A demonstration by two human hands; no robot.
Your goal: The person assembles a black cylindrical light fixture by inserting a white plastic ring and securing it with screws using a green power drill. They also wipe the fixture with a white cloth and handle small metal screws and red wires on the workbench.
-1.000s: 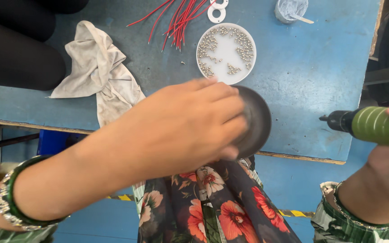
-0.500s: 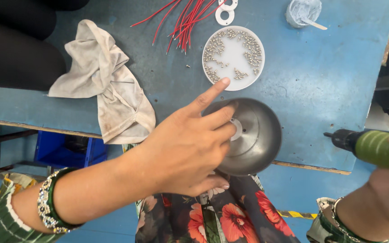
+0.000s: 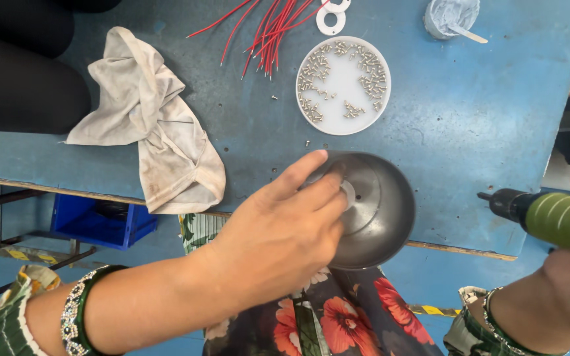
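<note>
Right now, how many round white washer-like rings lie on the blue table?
2, both at the table's far edge, just right of the red wires: one ring above the screw dish, the other ring cut off by the frame's top. More may lie outside the view.

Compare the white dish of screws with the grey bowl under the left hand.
The dish is white, flat and shallow; the bowl is dark grey metal and deep. The dish holds many small screws; the bowl holds none, only a pale round piece at its middle. The dish lies untouched; the left hand reaches into the bowl. Both are round and rest on the blue table.
</note>
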